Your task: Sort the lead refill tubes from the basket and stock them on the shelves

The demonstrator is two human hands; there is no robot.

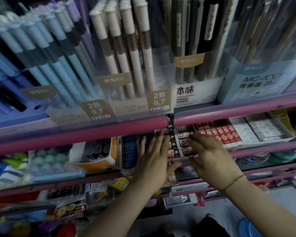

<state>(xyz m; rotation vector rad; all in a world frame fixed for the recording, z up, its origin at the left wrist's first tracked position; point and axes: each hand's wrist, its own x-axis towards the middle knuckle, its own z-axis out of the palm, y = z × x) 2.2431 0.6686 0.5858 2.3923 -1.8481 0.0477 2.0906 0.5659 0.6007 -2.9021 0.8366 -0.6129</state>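
Small lead refill tubes lie in rows in a tray on the middle pink shelf. A column of black tubes runs up the tray's middle. My left hand lies flat with straight fingers over the tray's left side, fingertips at the black column. My right hand reaches in from the right with spread, straight fingers. Its fingertips touch a dark tube standing at the tray's right edge. Blur hides whether that tube is pinched.
Clear boxes of mechanical pencils marked 2B 0.7 fill the shelf above. Red and white boxes and white erasers sit right of the tray, an orange box to its left. Packaged goods crowd the lower shelves. A blue rim shows bottom right.
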